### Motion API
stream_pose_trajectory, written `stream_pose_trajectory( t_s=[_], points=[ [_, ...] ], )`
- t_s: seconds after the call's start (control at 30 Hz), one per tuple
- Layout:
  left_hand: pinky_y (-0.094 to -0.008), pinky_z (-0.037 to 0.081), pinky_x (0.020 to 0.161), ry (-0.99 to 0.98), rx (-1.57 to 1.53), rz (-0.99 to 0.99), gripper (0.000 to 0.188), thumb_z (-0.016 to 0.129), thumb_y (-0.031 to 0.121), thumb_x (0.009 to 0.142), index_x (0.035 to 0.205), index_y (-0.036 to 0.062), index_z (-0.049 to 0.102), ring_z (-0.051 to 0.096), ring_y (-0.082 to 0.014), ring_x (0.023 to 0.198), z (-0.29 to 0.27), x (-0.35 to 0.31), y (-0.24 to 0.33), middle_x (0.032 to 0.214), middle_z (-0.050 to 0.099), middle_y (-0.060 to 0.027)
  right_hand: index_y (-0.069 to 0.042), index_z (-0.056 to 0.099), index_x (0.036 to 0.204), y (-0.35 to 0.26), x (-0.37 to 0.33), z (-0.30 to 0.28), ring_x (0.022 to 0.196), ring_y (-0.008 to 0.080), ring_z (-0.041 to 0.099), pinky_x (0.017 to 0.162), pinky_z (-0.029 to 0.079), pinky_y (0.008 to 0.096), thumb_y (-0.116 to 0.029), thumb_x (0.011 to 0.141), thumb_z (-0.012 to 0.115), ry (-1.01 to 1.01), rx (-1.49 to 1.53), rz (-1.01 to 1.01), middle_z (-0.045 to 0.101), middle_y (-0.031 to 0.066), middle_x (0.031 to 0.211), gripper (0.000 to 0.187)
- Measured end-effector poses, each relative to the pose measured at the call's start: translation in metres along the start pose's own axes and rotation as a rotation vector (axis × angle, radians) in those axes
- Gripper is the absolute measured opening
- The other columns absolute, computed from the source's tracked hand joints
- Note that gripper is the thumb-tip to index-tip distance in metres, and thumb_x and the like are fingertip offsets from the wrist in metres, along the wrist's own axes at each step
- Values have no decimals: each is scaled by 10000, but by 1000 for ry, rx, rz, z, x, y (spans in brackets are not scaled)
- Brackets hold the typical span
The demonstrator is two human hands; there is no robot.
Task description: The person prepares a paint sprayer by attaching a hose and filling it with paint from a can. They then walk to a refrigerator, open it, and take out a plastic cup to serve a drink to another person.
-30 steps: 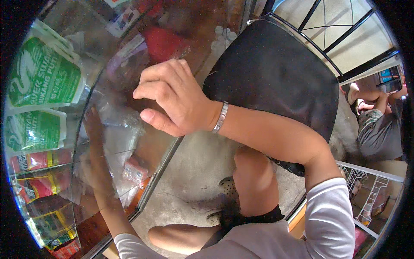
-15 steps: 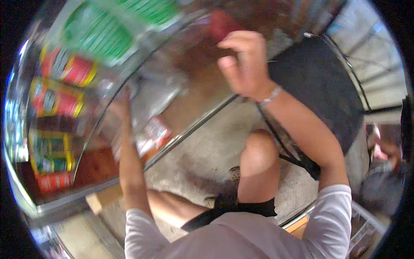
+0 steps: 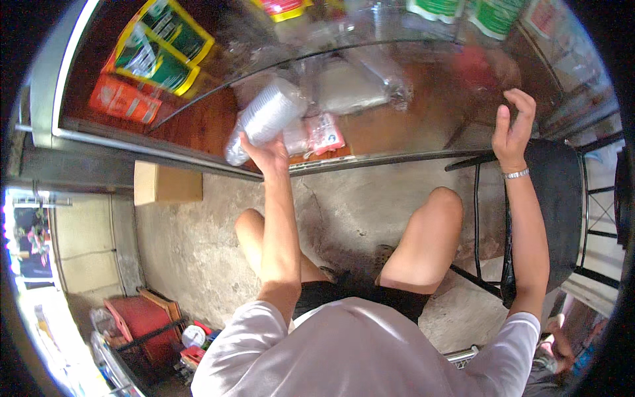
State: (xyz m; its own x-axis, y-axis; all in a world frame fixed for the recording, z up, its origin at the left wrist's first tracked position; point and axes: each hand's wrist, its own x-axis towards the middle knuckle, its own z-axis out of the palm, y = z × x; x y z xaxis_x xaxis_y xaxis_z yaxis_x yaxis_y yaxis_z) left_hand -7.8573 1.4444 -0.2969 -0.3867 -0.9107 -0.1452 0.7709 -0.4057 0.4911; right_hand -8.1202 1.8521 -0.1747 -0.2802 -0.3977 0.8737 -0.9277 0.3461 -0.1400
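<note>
A stack of clear plastic cups (image 3: 268, 118) in a plastic sleeve lies tilted at the front of the glass cabinet's wooden shelf (image 3: 390, 135). My left hand (image 3: 268, 153) grips its near end, thumb on one side; some fingers are hidden behind it. Right beside it lie a pink-and-white packet (image 3: 324, 134) and a clear plastic bag with pale contents (image 3: 350, 89). My right hand (image 3: 514, 129) is raised by the cabinet's right end, thumb and fingers apart with nothing between them. A blurred red thing (image 3: 475, 68) sits on the shelf beyond it.
Green-and-yellow pouches (image 3: 162, 46) and an orange pack (image 3: 126, 99) stand at the cabinet's left. A black chair (image 3: 552, 212) stands close on my right. A cardboard box (image 3: 167, 183) rests below the cabinet's metal front edge (image 3: 397, 159). Red items lie behind left.
The view has swung left along the cabinet. My left hand, blurred among the plastic bags before, now clearly holds the cup stack. My right hand remains raised, its fingers straighter.
</note>
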Motion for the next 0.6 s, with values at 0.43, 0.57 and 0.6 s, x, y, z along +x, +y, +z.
stream_pose_trajectory(
  t_s=[0.43, 0.57, 0.6],
  points=[
    [-499, 443, 1067, -48, -209, -279, 659, 435, 623, 953, 1359, 111, 521, 555, -305, 1229, -5, -145, 42, 1357, 572, -97, -24, 544, 1326, -256, 33, 34, 1179, 334, 575, 1016, 462, 444, -76, 855, 570, -828, 487, -305, 576, 160, 1334, 475],
    [-458, 391, 1118, 92, -342, -339, 616, 502, 523, 999, 1438, 97, 425, 509, -261, 1299, -15, -170, 39, 1421, 535, -81, 58, 545, 1292, -286, 27, 63, 1201, 402, 542, 1080, 376, 503, 16, 828, 601, -1039, 323, -124, 587, 257, 1277, 469],
    [-452, 393, 1124, 139, -267, -362, 568, 533, 437, 1010, 1439, 83, 420, 510, -249, 1302, -21, -171, 39, 1433, 525, -86, 63, 535, 1293, -284, 13, 68, 1219, 427, 520, 1093, 354, 522, 26, 780, 652, -927, 309, -114, 573, 275, 1276, 527]
  ],
)
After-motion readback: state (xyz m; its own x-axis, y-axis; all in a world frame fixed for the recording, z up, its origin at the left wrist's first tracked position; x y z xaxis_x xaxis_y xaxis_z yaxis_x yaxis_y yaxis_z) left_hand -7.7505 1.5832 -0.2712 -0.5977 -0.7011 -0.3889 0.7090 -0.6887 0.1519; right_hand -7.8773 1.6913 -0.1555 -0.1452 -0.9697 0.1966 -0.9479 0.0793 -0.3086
